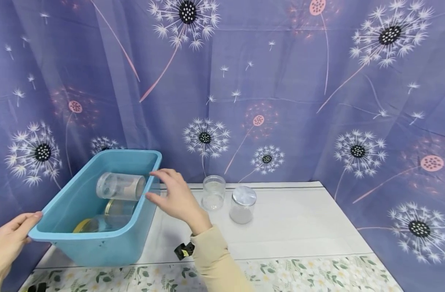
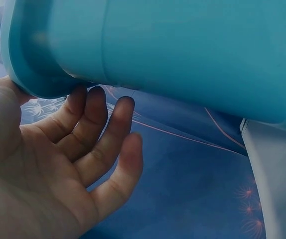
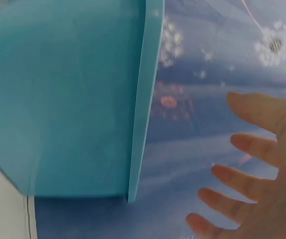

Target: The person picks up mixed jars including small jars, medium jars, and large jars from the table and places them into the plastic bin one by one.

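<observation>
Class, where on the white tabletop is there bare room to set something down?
Bare: the patch right of the lidded jar, bordered by the curtain and floral strip. Crowded: the left, under the bin; the middle, where the other jar stands.

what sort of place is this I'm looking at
Probably a makeshift tabletop workspace indoors, though the wider room isn't shown. A dandelion-print curtain hangs behind and at the sides, a white table serves as the work surface, and there's a blue tub holding clear jars.
</observation>
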### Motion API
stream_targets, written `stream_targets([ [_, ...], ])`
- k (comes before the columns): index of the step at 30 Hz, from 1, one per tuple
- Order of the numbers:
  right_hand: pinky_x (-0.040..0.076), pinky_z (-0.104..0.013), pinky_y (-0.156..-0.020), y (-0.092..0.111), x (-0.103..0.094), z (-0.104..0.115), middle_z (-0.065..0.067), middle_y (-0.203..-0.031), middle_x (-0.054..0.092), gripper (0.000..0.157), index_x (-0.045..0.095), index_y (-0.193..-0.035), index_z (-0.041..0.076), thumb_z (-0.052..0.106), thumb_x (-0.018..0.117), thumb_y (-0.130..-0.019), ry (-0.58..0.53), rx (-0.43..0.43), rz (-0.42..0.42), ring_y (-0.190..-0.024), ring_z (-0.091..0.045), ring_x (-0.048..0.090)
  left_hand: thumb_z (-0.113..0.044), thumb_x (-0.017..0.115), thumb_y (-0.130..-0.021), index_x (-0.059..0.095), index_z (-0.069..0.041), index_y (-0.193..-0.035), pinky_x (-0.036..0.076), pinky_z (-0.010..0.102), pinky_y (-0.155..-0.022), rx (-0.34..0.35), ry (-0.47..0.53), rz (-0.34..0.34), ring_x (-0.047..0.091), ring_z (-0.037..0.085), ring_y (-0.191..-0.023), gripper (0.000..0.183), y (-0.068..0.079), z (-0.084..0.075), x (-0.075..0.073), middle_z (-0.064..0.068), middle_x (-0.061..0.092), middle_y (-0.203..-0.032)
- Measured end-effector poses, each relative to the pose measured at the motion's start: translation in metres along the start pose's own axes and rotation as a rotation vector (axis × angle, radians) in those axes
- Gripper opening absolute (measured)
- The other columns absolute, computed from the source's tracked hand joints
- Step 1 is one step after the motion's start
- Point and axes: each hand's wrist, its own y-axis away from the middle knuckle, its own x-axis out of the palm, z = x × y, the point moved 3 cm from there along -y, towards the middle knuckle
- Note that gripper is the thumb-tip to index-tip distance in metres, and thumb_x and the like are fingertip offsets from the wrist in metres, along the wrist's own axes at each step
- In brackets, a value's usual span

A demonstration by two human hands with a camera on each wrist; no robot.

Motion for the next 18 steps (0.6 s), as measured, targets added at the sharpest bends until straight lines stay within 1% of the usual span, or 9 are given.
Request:
stream_targets([
  [2, 0.038, -0.031, -0.104, 0.007, -0.006, -0.01, -0.002, -0.135, 0.052, 0.05, 0.057, -0.136, 0.017, 0.033, 0.071, -0.091, -0.02, 0.009, -0.054, -0.126, -0.018, 0.046, -0.038, 0.042, -0.105, 0.047, 0.016, -0.12, 0.04, 0.028, -0.062, -0.008, -0.008, 0.004, 0.039, -0.015, -0.07, 0.056, 0.002, -0.003, 0.0, -0.028, 0.045, -0.08],
  [5, 0.039, -0.034, -0.104, 0.017, -0.015, -0.025, -0.004, -0.133, 0.054, 0.048, 0.059, -0.133, 0.015, 0.03, 0.073, -0.09, -0.03, 0.032, -0.105, -0.126, -0.019, 0.047, -0.036, 0.043, -0.105, 0.063, -0.009, -0.111, 0.041, 0.025, -0.062, 0.02, 0.029, 0.009, 0.041, -0.013, -0.07, 0.034, 0.003, -0.005, 0.0, -0.027, 0.047, -0.08],
  [7, 0.039, -0.037, -0.104, 0.024, -0.021, -0.037, -0.004, -0.134, 0.053, 0.048, 0.059, -0.133, 0.015, 0.03, 0.072, -0.09, -0.031, 0.056, -0.12, -0.126, -0.02, 0.047, -0.035, 0.044, -0.105, 0.064, -0.025, -0.099, 0.041, 0.022, -0.06, 0.041, 0.052, 0.008, 0.043, -0.012, -0.07, 0.023, 0.003, -0.005, -0.001, -0.026, 0.05, -0.078],
  [8, 0.039, -0.039, -0.104, 0.027, -0.024, -0.043, -0.005, -0.134, 0.053, 0.048, 0.059, -0.133, 0.014, 0.029, 0.072, -0.089, -0.037, 0.065, -0.13, -0.126, -0.021, 0.047, -0.035, 0.045, -0.104, 0.062, -0.029, -0.094, 0.041, 0.02, -0.058, 0.048, 0.061, 0.006, 0.044, -0.011, -0.07, 0.021, 0.002, -0.004, -0.001, -0.027, 0.05, -0.078],
  [9, 0.039, -0.04, -0.104, 0.031, -0.027, -0.049, -0.005, -0.134, 0.053, 0.048, 0.059, -0.133, 0.013, 0.029, 0.072, -0.089, -0.042, 0.071, -0.14, -0.125, -0.022, 0.047, -0.035, 0.045, -0.104, 0.061, -0.03, -0.092, 0.039, 0.017, -0.055, 0.053, 0.062, 0.002, 0.045, -0.011, -0.07, 0.021, 0.002, -0.003, -0.001, -0.027, 0.05, -0.077],
  [12, 0.038, -0.043, -0.103, 0.043, -0.035, -0.07, -0.005, -0.132, 0.055, 0.047, 0.06, -0.131, 0.014, 0.027, 0.073, -0.088, -0.042, 0.102, -0.195, -0.123, -0.023, 0.048, -0.035, 0.043, -0.105, 0.061, -0.003, -0.103, 0.039, 0.02, -0.055, 0.036, 0.027, 0.001, 0.043, -0.012, -0.07, 0.037, 0.001, -0.003, -0.002, -0.028, 0.048, -0.077],
  [14, 0.038, -0.044, -0.103, 0.052, -0.04, -0.084, -0.006, -0.13, 0.056, 0.047, 0.061, -0.129, 0.011, 0.024, 0.075, -0.086, -0.026, 0.115, -0.237, -0.122, -0.025, 0.05, -0.035, 0.043, -0.105, 0.056, 0.008, -0.107, 0.039, 0.021, -0.055, 0.035, 0.014, 0.002, 0.042, -0.013, -0.07, 0.045, 0.001, -0.003, -0.002, -0.029, 0.047, -0.078],
  [15, 0.038, -0.045, -0.103, 0.057, -0.043, -0.09, -0.007, -0.129, 0.057, 0.047, 0.061, -0.129, 0.011, 0.022, 0.075, -0.085, -0.016, 0.124, -0.254, -0.121, -0.025, 0.05, -0.035, 0.043, -0.105, 0.057, 0.005, -0.106, 0.039, 0.021, -0.055, 0.038, 0.018, 0.002, 0.043, -0.012, -0.07, 0.043, 0.001, -0.004, -0.002, -0.028, 0.048, -0.077],
  [18, 0.039, -0.046, -0.102, 0.071, -0.051, -0.107, -0.01, -0.127, 0.057, 0.049, 0.061, -0.129, 0.006, 0.018, 0.077, -0.084, 0.017, 0.154, -0.28, -0.119, -0.028, 0.051, -0.035, 0.045, -0.105, 0.064, -0.019, -0.093, 0.039, 0.018, -0.055, 0.056, 0.052, 0.002, 0.045, -0.01, -0.071, 0.027, 0.002, -0.002, -0.003, -0.025, 0.051, -0.076],
])
